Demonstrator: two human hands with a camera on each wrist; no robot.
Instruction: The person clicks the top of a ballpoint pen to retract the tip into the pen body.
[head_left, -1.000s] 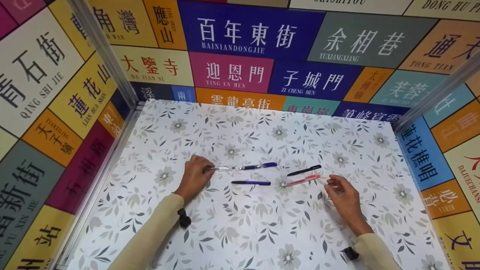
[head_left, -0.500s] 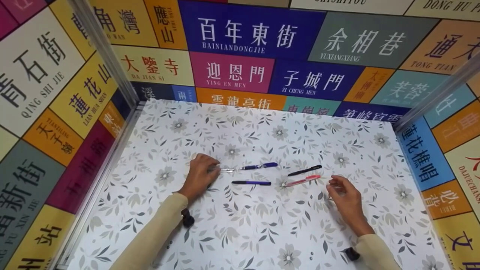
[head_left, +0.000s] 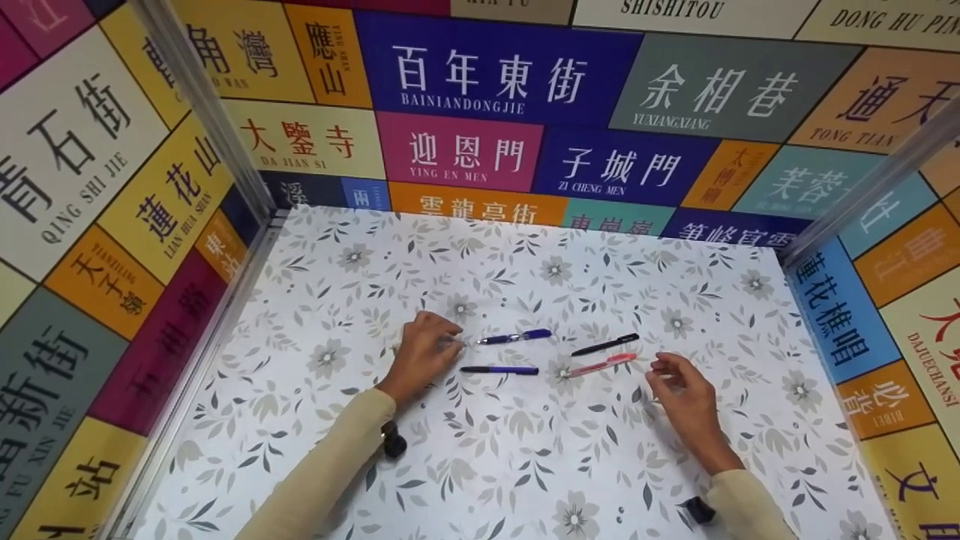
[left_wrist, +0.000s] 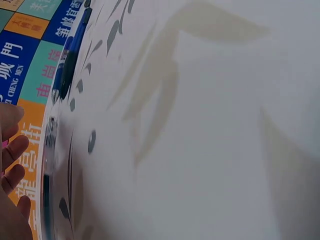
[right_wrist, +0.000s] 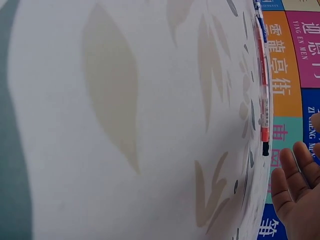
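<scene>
In the head view my left hand (head_left: 424, 349) is over the left end of the row of pens, fingers bent loosely and pointing right. A clear-barrelled pen (left_wrist: 49, 150), hidden under that hand in the head view, lies on the table past my fingertips in the left wrist view. Right of it is a blue pen (head_left: 517, 337), and below that a purple-and-black pen (head_left: 501, 370). My right hand (head_left: 682, 382) holds nothing, its fingers relaxed. Just left of it lie a red pen (head_left: 604, 365) and, slightly farther back, a black pen (head_left: 606, 344).
A white cloth with grey flowers and leaves covers the table (head_left: 480, 465). Printed panels with street names (head_left: 480, 67) stand along the back and both sides, with metal posts (head_left: 217, 112) at the corners.
My left hand has moved right, toward the blue pen, and now covers the clear pen in the head view. The right hand has barely moved. The other pens lie as before.
</scene>
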